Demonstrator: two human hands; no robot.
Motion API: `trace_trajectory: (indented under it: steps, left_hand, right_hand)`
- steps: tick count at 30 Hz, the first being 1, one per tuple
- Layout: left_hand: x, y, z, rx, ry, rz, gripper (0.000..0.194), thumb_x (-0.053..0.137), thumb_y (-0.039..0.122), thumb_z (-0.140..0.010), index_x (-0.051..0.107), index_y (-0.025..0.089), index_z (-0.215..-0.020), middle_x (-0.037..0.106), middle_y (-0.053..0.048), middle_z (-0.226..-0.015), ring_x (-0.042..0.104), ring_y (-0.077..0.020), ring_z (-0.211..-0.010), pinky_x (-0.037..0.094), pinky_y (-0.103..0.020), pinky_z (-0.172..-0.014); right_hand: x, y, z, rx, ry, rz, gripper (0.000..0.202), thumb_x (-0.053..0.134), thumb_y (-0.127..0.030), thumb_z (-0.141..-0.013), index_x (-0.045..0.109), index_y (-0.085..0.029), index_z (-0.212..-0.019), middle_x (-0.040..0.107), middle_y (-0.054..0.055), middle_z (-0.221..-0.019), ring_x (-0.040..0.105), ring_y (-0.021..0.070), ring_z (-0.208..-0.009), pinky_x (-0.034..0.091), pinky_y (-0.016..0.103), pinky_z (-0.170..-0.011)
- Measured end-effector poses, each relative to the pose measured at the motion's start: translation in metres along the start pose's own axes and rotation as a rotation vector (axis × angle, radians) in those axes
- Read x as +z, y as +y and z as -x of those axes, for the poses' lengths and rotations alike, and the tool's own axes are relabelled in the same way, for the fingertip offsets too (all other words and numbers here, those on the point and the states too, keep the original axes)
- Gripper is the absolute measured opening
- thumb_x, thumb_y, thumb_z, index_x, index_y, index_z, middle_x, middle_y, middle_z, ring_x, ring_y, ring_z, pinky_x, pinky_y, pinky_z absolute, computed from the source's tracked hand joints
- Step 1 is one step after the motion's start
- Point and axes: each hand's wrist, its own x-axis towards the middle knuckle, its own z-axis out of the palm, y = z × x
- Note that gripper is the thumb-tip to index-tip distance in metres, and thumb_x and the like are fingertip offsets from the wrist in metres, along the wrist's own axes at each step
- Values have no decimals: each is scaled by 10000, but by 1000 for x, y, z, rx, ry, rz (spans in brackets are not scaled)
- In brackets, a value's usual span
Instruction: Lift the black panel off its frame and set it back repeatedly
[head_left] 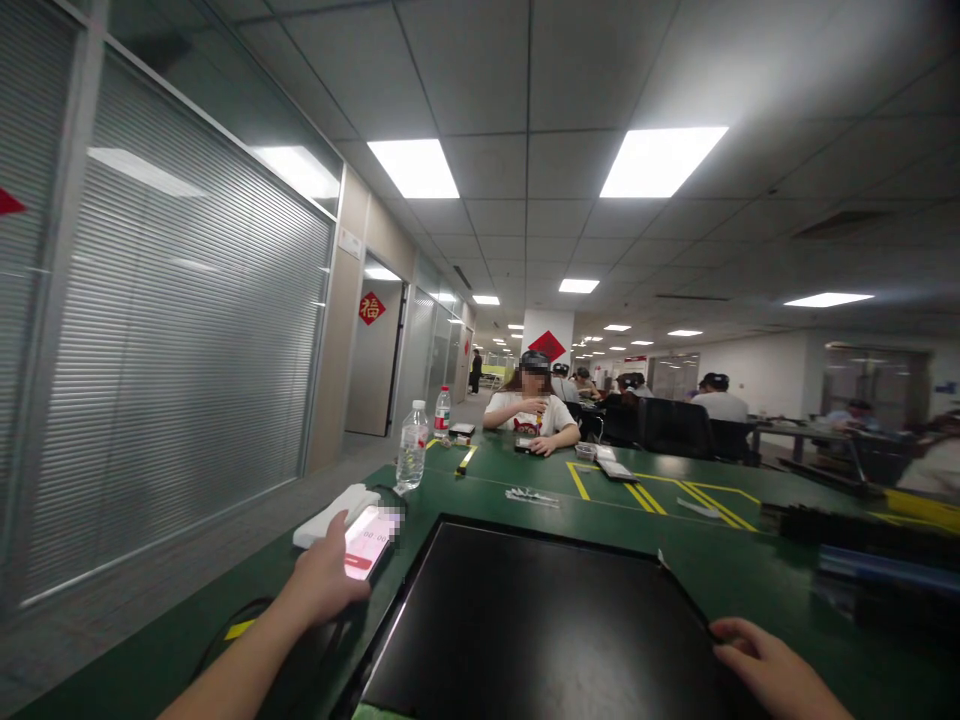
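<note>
A lit phone (369, 540) with a pink and white screen is in my left hand (326, 575), whose thumb and fingers close round its near end. Beside the phone lies a white object (334, 512), partly covered by the hand. In front of me a large black rectangular panel (540, 610) with a thin raised rim lies flat on the green table (675, 545). At its right edge, my right hand (757, 655) pinches the rim with bent fingers; part of the fingers is hidden.
A clear water bottle (412, 447) and a red-capped bottle (442, 412) stand at the table's left side. Thin plastic pieces (532, 497) lie past the panel. Opposite sits a person (532, 415). Blurred dark and blue items (885, 570) are at the right. A cable (217, 640) lies near my left forearm.
</note>
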Motion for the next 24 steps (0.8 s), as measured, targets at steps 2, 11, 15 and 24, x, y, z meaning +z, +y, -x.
trace_trajectory:
  steps: [2,11,15,24]
  left_hand:
    - [2,-1,-1,13,4,-36,950,618,329,-528,207,36,-1333,584,-171,-1077,555,-301,-977,383,-346,-832]
    - [5,38,25,292,-46,-89,323,391,349,-782,608,149,-912,595,-122,-964,552,-237,-922,392,-341,-815]
    - [22,49,34,263,-143,-158,352,366,305,-809,630,83,-879,578,-186,-966,575,-258,-867,415,-366,-775]
    - [27,49,29,264,-168,-39,280,348,115,-780,610,98,-876,600,-171,-947,592,-242,-890,413,-336,-780]
  right_hand:
    - [-1,-3,2,8,2,9,378,434,-366,-652,599,-165,-926,680,79,-808,620,228,-784,435,296,-700]
    - [-5,-1,2,33,23,-50,342,455,-366,-629,611,-181,-871,695,77,-811,632,231,-775,451,302,-695]
    - [-6,5,0,69,40,-37,332,453,-343,-629,615,-177,-867,694,79,-785,635,232,-735,454,308,-665]
    - [-2,-5,10,22,68,52,320,447,-251,-651,615,-166,-910,667,57,-747,613,207,-717,429,283,-641]
